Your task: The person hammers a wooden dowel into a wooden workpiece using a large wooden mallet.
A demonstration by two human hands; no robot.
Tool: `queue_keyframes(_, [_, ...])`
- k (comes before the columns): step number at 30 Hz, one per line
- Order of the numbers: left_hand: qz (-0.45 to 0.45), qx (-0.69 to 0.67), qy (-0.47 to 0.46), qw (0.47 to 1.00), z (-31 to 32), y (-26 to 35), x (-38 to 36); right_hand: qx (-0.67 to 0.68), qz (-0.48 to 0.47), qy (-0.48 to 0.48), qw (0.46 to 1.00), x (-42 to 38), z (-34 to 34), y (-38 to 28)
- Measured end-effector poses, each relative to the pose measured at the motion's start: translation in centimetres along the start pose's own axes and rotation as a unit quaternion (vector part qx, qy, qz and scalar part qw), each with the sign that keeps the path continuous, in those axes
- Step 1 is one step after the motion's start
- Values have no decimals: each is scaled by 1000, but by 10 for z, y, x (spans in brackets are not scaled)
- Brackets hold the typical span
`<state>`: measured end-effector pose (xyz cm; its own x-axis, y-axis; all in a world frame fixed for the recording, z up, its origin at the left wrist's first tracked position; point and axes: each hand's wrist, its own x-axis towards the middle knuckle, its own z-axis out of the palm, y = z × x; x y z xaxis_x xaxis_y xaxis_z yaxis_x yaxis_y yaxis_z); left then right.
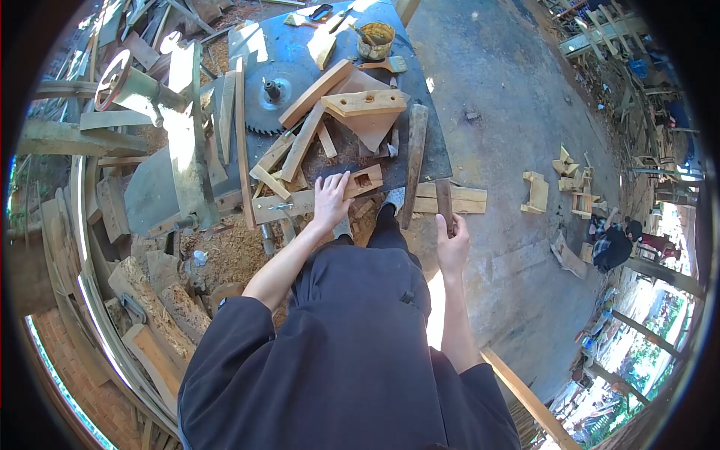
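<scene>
My left hand [331, 201] presses down on a pale wooden piece [373, 173] with a square hole cut in it, at the table's near edge. Its fingers curl over the wood. Upright in my closed right hand [454, 244] is a short dark brown wooden stick [444, 196], held by its lower end. Between the hands a longer rough wooden stick [415, 161] slants over the table edge. A pale board [461, 199] lies behind the stick in my right hand. A beam with several holes [367, 102] rests farther back on the table.
A toothed circular saw blade [271, 103] lies on the dark table [341, 154]. Towards the back are a stained pot [375, 40] and a brush [393, 64]. Scrap wood [159, 300] crowds the left. Another person [613, 244] is at the far right, near wooden frames [535, 192].
</scene>
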<state>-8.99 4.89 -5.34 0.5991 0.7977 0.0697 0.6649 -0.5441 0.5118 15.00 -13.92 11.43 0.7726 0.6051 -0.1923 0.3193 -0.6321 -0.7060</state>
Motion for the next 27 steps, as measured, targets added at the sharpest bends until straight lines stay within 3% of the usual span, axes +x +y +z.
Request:
queue_keyframes(8, [-54,89,-64,993,13,-18,2,39,-40,-14,998,-14,9,14])
queue_keyframes(13, [-36,97,-78,992,14,-30,7,128,-107,-39,985,-10,21,5])
queue_keyframes(14, [-22,115,-88,989,14,-33,5,128,-107,-42,985,-10,25,2])
queue_keyframes(16, [-23,106,-94,990,10,-35,2,267,-37,-83,959,-8,34,-6])
queue_keyframes(20, [-37,77,-91,992,1,-32,-7,276,-81,-123,950,0,53,-28])
queue_keyframes(23, [-50,86,-88,991,2,-34,-13,252,-168,-115,946,5,71,-34])
queue_keyframes(27, [-69,87,-82,990,3,-36,-22,161,-237,-150,946,10,85,-45])
